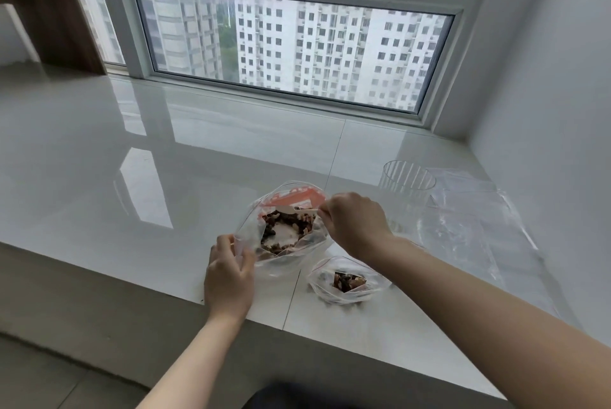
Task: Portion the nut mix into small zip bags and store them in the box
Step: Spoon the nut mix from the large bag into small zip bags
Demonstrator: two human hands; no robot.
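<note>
Scooping looks to be the step in hand. Near the bench's (99, 151) front edge the large bag of nut mix (287, 230) stands open; the left hand (228, 271) pinches its near-left rim, and the right hand (352, 222) pinches a pale spoon handle (305, 209) over the mouth. Just right, a small zip bag (348, 279) lies open, partly filled. Spare bags (469, 210) and a clear cup (408, 182) sit toward the right edge. Next, I judge, a level scoop must travel to the small bag; no box shows.

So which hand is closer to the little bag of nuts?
Right. The right hand is up behind the small zip bag, and its forearm passes just beside it. The left hand is farther off to the left, holding the big nut-mix bag.
</note>
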